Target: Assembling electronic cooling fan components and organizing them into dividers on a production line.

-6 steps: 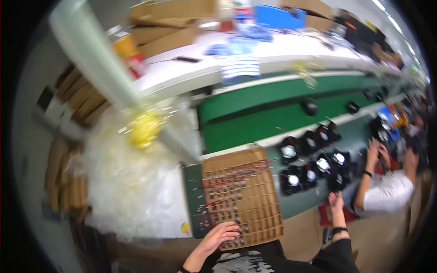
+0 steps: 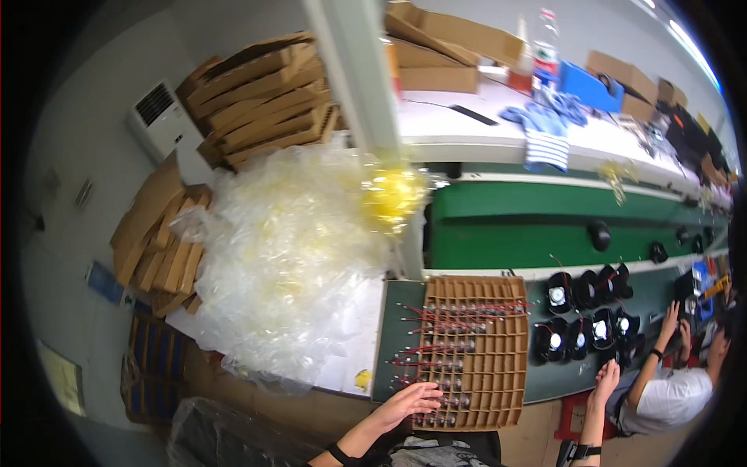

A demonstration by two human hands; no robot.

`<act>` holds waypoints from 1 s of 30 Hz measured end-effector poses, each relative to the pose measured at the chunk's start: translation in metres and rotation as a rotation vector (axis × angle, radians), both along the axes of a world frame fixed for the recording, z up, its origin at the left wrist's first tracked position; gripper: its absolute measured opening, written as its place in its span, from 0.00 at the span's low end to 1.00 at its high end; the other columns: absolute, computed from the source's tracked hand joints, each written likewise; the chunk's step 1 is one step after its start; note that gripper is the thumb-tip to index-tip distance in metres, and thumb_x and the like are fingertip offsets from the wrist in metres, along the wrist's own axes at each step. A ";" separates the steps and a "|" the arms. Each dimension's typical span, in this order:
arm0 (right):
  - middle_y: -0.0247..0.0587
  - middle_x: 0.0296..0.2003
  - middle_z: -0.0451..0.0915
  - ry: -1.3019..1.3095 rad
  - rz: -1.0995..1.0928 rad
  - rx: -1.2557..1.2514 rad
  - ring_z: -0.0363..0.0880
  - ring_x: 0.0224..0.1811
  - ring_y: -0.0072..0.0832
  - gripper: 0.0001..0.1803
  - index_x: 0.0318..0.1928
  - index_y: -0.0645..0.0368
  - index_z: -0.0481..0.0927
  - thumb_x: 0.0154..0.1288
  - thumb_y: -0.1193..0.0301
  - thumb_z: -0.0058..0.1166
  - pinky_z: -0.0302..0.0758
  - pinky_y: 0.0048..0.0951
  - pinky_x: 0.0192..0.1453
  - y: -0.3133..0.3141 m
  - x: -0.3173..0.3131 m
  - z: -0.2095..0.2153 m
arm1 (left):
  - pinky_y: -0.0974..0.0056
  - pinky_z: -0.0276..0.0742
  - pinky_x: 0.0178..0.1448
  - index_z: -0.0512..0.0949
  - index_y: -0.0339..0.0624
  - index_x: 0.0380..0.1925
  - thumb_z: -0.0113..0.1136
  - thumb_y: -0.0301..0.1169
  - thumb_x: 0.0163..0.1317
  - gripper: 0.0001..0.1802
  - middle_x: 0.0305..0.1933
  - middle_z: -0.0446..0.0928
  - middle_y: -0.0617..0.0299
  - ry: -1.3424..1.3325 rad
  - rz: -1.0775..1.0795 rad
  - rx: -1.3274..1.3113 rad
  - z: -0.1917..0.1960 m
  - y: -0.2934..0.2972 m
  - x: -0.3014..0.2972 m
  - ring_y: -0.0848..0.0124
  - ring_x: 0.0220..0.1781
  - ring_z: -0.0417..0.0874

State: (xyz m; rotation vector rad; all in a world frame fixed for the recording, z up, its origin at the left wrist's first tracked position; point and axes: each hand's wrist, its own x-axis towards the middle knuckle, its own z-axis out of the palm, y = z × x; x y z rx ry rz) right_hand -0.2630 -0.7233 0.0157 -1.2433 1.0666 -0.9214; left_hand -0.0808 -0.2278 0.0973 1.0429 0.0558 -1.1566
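Note:
A brown cardboard grid tray lies on the green bench in front of me. Several of its cells hold small dark parts with red wires. My left hand rests with fingers spread on the tray's near left corner and holds nothing. My right hand, with a dark watch on its wrist, is raised at the bench's near edge. Its fingers are apart and empty. It is just below a cluster of black round fans to the right of the tray.
A big heap of clear plastic bags with a yellow bundle fills the left. Stacked cardboard sheets lie behind it. A green conveyor belt runs beyond the tray. A co-worker in a white shirt sits at right.
The view has swung left, so the tray and fans now sit further right in the picture. My left hand stays on the tray's near corner and my right hand stays at the bench edge.

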 end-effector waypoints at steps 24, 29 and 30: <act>0.43 0.44 0.77 -0.063 0.606 -0.451 0.77 0.46 0.30 0.39 0.53 0.66 0.68 0.45 0.60 0.72 0.71 0.28 0.53 0.352 0.440 0.262 | 0.59 0.69 0.60 0.60 0.40 0.64 0.42 0.39 0.71 0.25 0.60 0.70 0.53 -0.098 0.739 -0.043 -0.054 0.374 -0.097 0.62 0.58 0.75; 0.46 0.44 0.77 -0.263 0.504 -0.422 0.77 0.45 0.30 0.31 0.51 0.65 0.68 0.52 0.64 0.67 0.74 0.33 0.50 0.399 0.390 0.277 | 0.59 0.69 0.60 0.60 0.40 0.63 0.42 0.39 0.71 0.24 0.59 0.71 0.54 -0.048 0.738 0.004 -0.052 0.381 -0.060 0.62 0.57 0.75; 0.46 0.43 0.77 -0.379 0.618 -0.359 0.77 0.45 0.31 0.27 0.50 0.65 0.68 0.54 0.65 0.65 0.74 0.34 0.50 0.419 0.372 0.287 | 0.58 0.70 0.59 0.61 0.40 0.63 0.41 0.39 0.71 0.24 0.59 0.71 0.54 -0.025 0.747 0.042 -0.057 0.383 -0.051 0.61 0.56 0.76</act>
